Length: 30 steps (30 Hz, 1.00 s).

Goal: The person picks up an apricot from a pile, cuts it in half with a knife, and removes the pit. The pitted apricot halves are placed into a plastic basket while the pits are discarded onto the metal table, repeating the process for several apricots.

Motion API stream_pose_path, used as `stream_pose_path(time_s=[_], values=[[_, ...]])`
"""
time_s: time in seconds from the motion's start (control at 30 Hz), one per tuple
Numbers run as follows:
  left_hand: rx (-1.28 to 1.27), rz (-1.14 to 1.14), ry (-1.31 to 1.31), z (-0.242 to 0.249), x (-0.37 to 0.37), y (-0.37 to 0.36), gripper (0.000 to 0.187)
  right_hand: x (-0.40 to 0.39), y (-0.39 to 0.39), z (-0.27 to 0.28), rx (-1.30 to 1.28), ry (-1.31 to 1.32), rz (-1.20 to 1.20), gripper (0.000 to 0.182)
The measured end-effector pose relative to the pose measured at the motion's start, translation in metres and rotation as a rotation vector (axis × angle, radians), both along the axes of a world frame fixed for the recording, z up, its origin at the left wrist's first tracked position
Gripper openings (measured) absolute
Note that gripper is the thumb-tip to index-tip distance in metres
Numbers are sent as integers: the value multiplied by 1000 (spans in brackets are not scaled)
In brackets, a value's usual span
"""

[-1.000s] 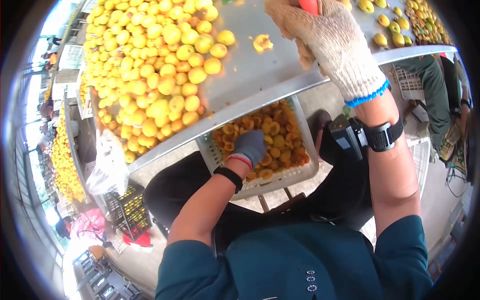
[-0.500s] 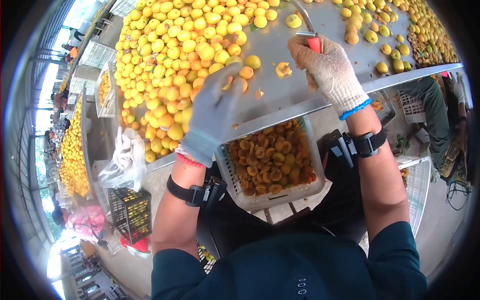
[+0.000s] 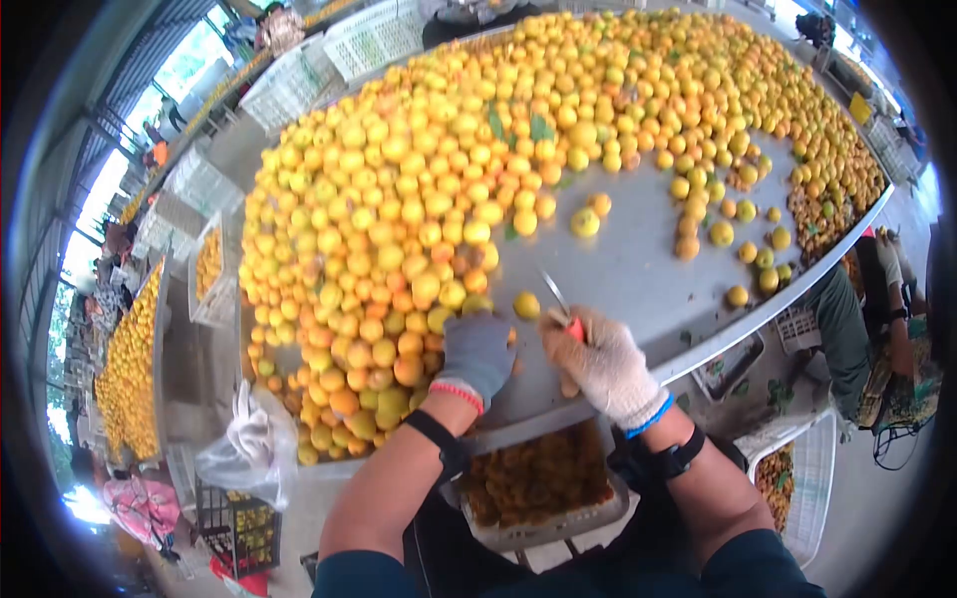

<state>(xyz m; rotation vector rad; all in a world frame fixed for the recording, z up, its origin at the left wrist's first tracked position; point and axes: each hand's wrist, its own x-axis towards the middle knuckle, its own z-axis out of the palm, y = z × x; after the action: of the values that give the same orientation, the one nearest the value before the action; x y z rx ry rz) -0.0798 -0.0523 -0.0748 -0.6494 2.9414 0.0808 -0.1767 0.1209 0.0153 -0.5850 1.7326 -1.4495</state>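
Yellow-orange apricots (image 3: 379, 229) lie in a big heap across the metal table (image 3: 638, 239). My left hand (image 3: 478, 349), in a grey glove, is at the heap's near right edge with its fingers curled in. A sliver of an orange apricot (image 3: 512, 337) shows at its fingertips; the rest is hidden by the glove. My right hand (image 3: 603, 364), in a whitish, stained glove, is closed round the red handle of a narrow-bladed knife (image 3: 555, 291). The blade points up and left, beside a single yellow apricot (image 3: 526, 305).
Below the table edge, a crate of halved apricots (image 3: 538, 478) stands between my legs. A plastic bag (image 3: 249, 448) hangs at the table's left corner, above a black crate (image 3: 237, 528). A white crate (image 3: 807, 488) stands at right, near another person's leg (image 3: 842, 329).
The view has tilted up, showing more of the heap. My left hand's fingers have curled in at the heap's edge. My right hand, still holding the knife, has come closer to the left.
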Motion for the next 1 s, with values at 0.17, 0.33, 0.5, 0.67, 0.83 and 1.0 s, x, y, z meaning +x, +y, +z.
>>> stream_pose_path(time_s=[0.17,0.33,0.5,0.67,0.83,1.0], values=[[331,113,103,56,2,16,43,-12,8,-15,-11,-34,21,23],[1171,153,595,108,25,34,50,1,20,3,-116,-145,129,21],[1170,34,791,114,50,51,51,31,29,22,-31,-221,212,25],[1181,25,899,109,69,58,49,49,28,28,59,-191,290,24],[1131,53,878,97,83,52,48,54,21,24,112,-227,341,25],[1139,68,927,94,83,52,49,59,14,15,-47,-159,373,30]])
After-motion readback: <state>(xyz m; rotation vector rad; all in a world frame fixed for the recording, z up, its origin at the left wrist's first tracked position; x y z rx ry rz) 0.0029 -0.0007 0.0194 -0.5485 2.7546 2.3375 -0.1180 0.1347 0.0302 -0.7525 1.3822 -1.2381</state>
